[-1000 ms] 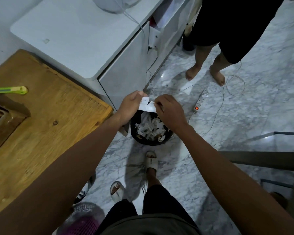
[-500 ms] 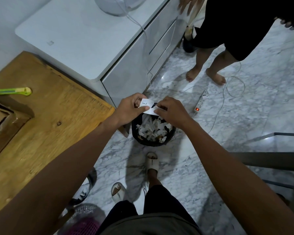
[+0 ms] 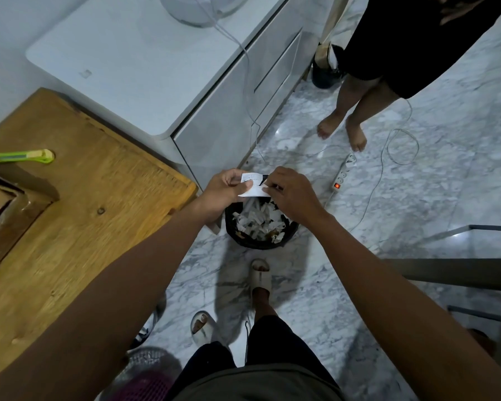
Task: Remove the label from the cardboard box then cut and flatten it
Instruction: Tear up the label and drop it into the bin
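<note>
A white paper label (image 3: 253, 185) is pinched between both my hands above a black waste bin (image 3: 291, 231) full of white paper scraps. My left hand (image 3: 224, 191) grips the label's left part and my right hand (image 3: 291, 193) grips its right part; the label shows a tear between them. The brown cardboard box (image 3: 10, 209) lies on the wooden table (image 3: 93, 227) at the far left, partly cut off by the frame. A green utility knife (image 3: 21, 156) rests on the table behind the box.
A white cabinet (image 3: 145, 70) with a fan base stands behind the table. Another person's bare legs (image 3: 350, 117) are at the upper right, near a power strip (image 3: 343, 176) and its cable. A metal frame (image 3: 451, 273) is at right. My sandalled feet stand below the bin.
The hands have worked the label over the bin, and the tear between them has widened. The other person's legs shifted slightly.
</note>
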